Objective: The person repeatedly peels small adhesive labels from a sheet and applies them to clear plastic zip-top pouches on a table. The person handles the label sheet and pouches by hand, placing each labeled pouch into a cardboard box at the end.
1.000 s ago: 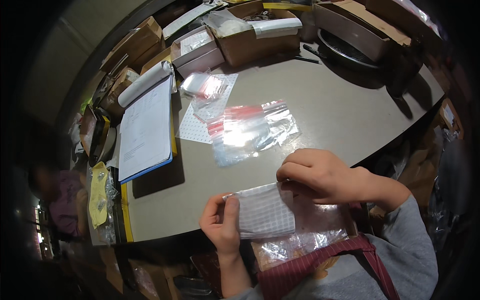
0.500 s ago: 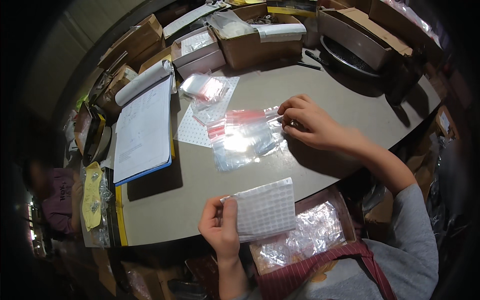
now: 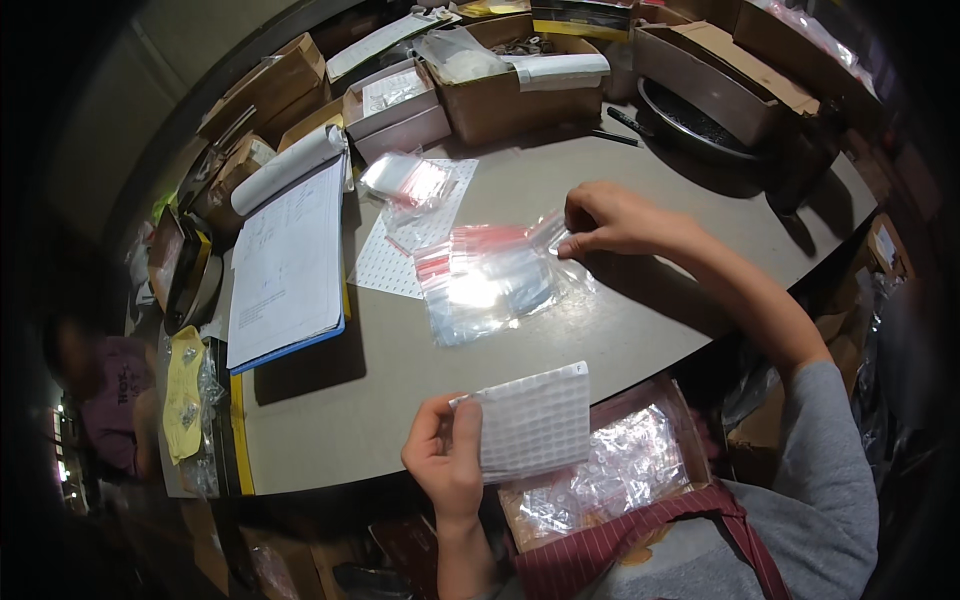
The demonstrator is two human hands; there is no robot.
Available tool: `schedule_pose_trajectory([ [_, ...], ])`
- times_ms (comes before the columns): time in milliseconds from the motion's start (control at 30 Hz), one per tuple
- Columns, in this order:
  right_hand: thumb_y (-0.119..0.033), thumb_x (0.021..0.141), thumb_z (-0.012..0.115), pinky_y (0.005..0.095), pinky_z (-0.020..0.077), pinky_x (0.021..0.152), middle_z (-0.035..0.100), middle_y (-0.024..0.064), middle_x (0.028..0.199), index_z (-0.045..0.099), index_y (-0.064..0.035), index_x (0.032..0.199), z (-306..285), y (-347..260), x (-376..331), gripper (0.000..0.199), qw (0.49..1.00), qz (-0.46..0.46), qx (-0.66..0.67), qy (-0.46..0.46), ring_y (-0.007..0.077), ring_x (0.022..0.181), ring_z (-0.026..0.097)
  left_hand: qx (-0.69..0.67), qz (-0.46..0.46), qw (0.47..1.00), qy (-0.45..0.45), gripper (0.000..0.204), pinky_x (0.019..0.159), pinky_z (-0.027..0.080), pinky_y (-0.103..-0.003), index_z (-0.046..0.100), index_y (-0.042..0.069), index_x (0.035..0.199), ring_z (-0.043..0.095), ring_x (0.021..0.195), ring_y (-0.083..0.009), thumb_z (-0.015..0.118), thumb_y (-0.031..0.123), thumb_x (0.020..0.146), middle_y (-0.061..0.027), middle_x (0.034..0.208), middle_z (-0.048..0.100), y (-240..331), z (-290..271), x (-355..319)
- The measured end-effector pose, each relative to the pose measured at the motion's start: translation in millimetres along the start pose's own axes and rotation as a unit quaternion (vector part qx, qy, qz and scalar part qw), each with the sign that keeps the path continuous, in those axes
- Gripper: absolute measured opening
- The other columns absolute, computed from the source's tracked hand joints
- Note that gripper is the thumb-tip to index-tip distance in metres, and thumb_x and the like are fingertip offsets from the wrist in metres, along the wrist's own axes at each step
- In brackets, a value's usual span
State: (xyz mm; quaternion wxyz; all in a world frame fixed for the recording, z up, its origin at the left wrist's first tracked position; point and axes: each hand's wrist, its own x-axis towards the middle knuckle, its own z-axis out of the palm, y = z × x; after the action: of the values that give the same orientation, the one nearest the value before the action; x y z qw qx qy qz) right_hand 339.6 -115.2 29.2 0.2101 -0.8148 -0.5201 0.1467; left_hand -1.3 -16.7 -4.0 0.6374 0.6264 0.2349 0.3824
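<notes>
My left hand (image 3: 443, 455) grips a sheet of round pale stickers (image 3: 535, 420) by its left edge, thumb on top, above the table's near edge. Fanned-out clear zip bags with red strips (image 3: 490, 285) lie flat in the middle of the table, glaring under the light. At their right side my right hand (image 3: 622, 220) pinches the top of a clear plastic bag (image 3: 549, 238) between thumb and fingers. Behind the fan, a bundle of small clear bags (image 3: 408, 180) rests on a white sheet with rows of small marks (image 3: 385, 255).
A blue clipboard with papers (image 3: 285, 265) stands at the left. Cardboard boxes (image 3: 530, 105), a pen (image 3: 628, 122) and a round dark pan (image 3: 700, 125) line the back. Below the near edge sits a box of filled clear bags (image 3: 640, 450). Another person (image 3: 115, 400) is at far left.
My right hand has shifted slightly up, its fingers closing on a bag whose top has lifted and turned. My left hand and the sticker sheet have moved a little to the right.
</notes>
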Motion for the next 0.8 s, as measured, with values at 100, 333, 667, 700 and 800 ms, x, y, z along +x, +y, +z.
schedule_pose_trajectory([
  [100,-0.034,0.087,0.079,0.0439,0.0514,0.08,0.068,0.0185,0.096,0.07,-0.0007,0.103,14.0,16.1,0.6,0.038,0.998,-0.036,0.037,0.039,0.0343,0.093,0.066,0.015,0.005,1.0,-0.008,0.012,0.063,0.033,-0.017,0.067,-0.001,0.1,0.046,0.07,0.0002,0.069,0.011,0.1,0.0055,0.082,0.06,-0.1,-0.9,-0.5],
  [333,-0.036,0.092,0.079,0.043,0.0502,0.077,0.067,0.0164,0.093,0.066,0.0009,0.098,2.8,14.8,-12.3,0.039,0.99,-0.062,0.084,0.099,0.0345,0.088,0.063,0.002,-0.001,1.0,-0.007,0.011,0.066,0.035,-0.016,0.067,-0.001,0.102,0.048,0.072,0.0001,0.068,0.011,0.101,0.0051,0.084,0.061,-1.7,-2.5,-2.4],
  [667,-0.006,0.082,0.07,0.0492,0.0495,0.084,0.065,0.0215,0.096,0.063,-0.0001,0.097,20.4,45.8,15.0,0.018,0.982,-0.157,-0.016,0.107,0.0418,0.098,0.063,-0.009,0.018,1.0,-0.006,0.011,0.067,0.036,-0.016,0.066,0.0,0.101,0.048,0.073,-0.0003,0.069,0.011,0.101,0.0047,0.086,0.061,-4.0,-3.6,0.0],
  [700,-0.005,0.082,0.069,0.049,0.0497,0.085,0.065,0.0217,0.096,0.064,0.0002,0.099,19.7,46.5,11.3,0.019,0.98,-0.172,0.003,0.105,0.0417,0.099,0.063,-0.015,0.015,1.0,-0.003,0.011,0.067,0.036,-0.016,0.066,0.0,0.101,0.048,0.073,-0.0003,0.069,0.011,0.101,0.0047,0.086,0.061,-5.8,-3.9,-1.9],
  [800,-0.003,0.083,0.067,0.0477,0.0502,0.086,0.065,0.0216,0.098,0.064,0.0,0.104,16.5,43.0,-9.2,0.022,0.983,-0.118,0.092,0.101,0.041,0.101,0.063,-0.024,0.005,1.0,0.009,0.012,0.066,0.035,-0.015,0.066,0.0,0.101,0.047,0.073,-0.0001,0.069,0.011,0.101,0.0047,0.086,0.06,-7.8,-2.9,-3.0],
])
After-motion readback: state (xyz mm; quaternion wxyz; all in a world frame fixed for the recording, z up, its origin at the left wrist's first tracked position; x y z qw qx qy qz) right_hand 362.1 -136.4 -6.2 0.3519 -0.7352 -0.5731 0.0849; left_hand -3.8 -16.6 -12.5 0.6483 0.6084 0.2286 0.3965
